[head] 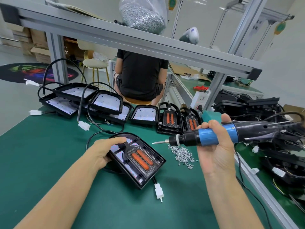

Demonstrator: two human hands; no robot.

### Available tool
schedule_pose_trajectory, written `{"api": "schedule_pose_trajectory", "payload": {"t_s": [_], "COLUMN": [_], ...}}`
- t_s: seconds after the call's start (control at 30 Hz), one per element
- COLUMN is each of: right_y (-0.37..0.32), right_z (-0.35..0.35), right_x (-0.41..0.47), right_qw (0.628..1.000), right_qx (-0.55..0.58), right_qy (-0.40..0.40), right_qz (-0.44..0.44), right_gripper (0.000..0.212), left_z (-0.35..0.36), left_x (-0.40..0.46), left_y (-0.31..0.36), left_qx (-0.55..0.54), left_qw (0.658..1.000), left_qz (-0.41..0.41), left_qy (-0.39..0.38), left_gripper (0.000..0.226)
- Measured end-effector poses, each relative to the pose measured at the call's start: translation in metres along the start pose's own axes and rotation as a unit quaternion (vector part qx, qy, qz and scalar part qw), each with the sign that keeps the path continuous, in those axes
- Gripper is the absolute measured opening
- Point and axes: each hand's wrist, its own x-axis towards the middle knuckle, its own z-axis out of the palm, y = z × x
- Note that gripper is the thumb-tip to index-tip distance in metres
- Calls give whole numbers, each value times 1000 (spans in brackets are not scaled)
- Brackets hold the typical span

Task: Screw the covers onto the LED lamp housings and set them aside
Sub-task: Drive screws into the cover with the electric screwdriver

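Both forearms enter from the near edge of the green surface (49, 162). L hand (103, 150) grips the far-left corner of the lamp housing (137, 160): fingers curled over the rounded top edge, thumb under the side. Housing sits at surface centre, tilted, left end raised off the mat. Cover (140, 157) w/ two orange strips is seated in the housing. White connector (159, 191) on a short black lead hangs off the housing's near corner, lying on the mat.

R hand (214, 149) is clamped round the blue barrel of the electric screwdriver (208, 137), held approx. horizontal above the surface, bit pointing left toward the housing, tip clear of it. Loose screws (182, 154) lie in a small pile just right of the housing, below the bit.

Far edge, left to centre: open housings (105, 103) w/ white LED boards showing, overlapped, cables looped over them. Right of these, two stacks of spare covers (170, 119), orange strips up. Right edge: heap of black assembled lamps (264, 109) w/ wiring.

Overhead shelf (132, 40) carries a clear bag of screws (143, 15). Beyond the surface a person in a black shirt (140, 75) sits on a stool, back to camera.
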Motion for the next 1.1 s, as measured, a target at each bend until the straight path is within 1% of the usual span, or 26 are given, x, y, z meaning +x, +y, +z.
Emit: {"api": "schedule_pose_trajectory", "payload": {"t_s": [0.13,0.27,0.37,0.53,0.93,1.1], "right_y": [8,25,39,60,75,75], "right_z": [8,17,22,30,38,38], "right_x": [0,0,1,4,6,5], "right_qw": [999,997,995,993,991,991], "right_qx": [-28,-61,-87,-104,-115,-122], "right_qy": [-20,-26,-15,-19,-55,-50], "right_qz": [-18,-34,-42,-44,-31,-27], "right_gripper": [37,40,41,41,39,38], "left_z": [4,13,17,16,15,15], "left_x": [-9,-11,-12,-14,-15,-15], "left_y": [-11,-22,-27,-31,-33,-34], "left_qx": [-93,-160,-164,-166,-167,-166], "left_qw": [994,983,981,979,976,976], "left_qz": [24,70,97,114,133,135], "left_qy": [-58,-59,-37,-27,-33,-35], "left_gripper": [44,24,17,16,20,19]}}
